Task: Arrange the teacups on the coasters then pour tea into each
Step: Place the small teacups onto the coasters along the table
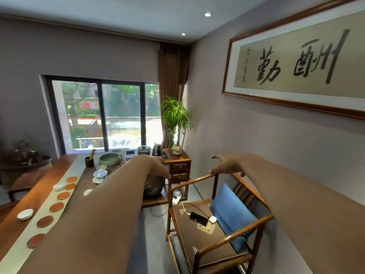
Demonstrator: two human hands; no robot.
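Arms reach forward from the camera, both hands raised in the air and holding nothing. Left hand [156, 165] hangs over the far right end of the tea table [23, 200], fingers loosely spread and bent downward, touching no object as far as can be seen. Right hand [227, 165] hovers above the back rail of the wooden chair [197, 179], fingers splayed apart, thumb out; contact with the rail cannot be told.

Table runs along the left, with a pale runner [25, 238] down its length. Six round orange coasters [56, 207] sit in a row on the runner, all bare. One white teacup [25, 214] stands on the wood just left of the runner, beside the row. A second white teacup [58, 187] sits near the two far coasters, at the runner's edge, not on a coaster. A third small white cup [87, 192] shows partly behind the left forearm.

Farther along: a blue-and-white lidded gaiwan [100, 173] on its saucer, a green glazed bowl [110, 159], a dark holder with utensils [89, 161]. A metal kettle [157, 149] stands at the table's far end, near the potted plant [174, 117].

Chair seat holds a blue cushion [231, 214], a dark phone [198, 216] with a white cable, and a small white device [213, 219]
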